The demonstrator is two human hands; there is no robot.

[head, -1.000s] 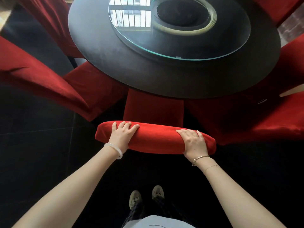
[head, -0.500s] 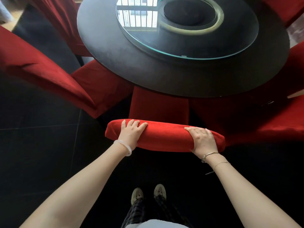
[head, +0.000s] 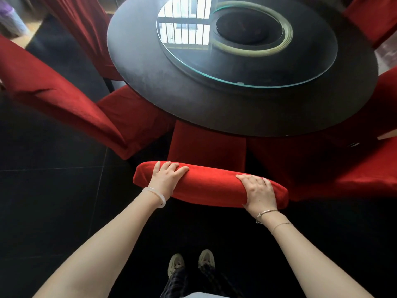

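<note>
A chair in a red velvet cover stands in front of me, its padded backrest top (head: 211, 186) running left to right and its seat (head: 207, 145) tucked partly under a round dark table (head: 193, 100). My left hand (head: 166, 179) grips the left end of the backrest top, fingers curled over it. My right hand (head: 258, 193) grips the right end the same way. The chair's legs are hidden below the backrest.
A glass turntable (head: 247, 67) lies on the table. More red-covered chairs stand to the left (head: 64, 106), the right (head: 354, 168) and at the far side (head: 86, 29). The floor is black tile (head: 53, 201). My shoes (head: 191, 262) are below.
The chair and both hands now sit slightly further right in view and nearer the table's edge; less of the seat shows. The grip on the backrest is the same.
</note>
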